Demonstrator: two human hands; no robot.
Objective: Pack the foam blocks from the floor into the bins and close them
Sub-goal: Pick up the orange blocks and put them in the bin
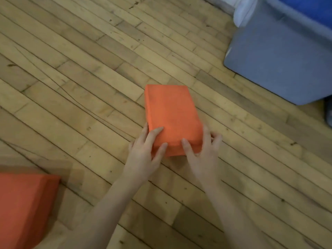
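Observation:
An orange foam block [172, 114] lies flat on the wooden floor near the middle of the view. My left hand [145, 150] grips its near left corner, fingers along the side and thumb on the near face. My right hand [203, 150] grips the near right corner, thumb on the near edge and fingers wrapped round the right side. A second orange foam block [23, 209] lies at the lower left, cut off by the frame edge. A grey bin [276, 58] with a blue top stands at the upper right.
Bare wooden floorboards [80, 87] stretch across the left and the far side. Something white [242, 13] sticks up behind the bin's far corner. A dark object [328, 112] shows at the right edge, just below the bin.

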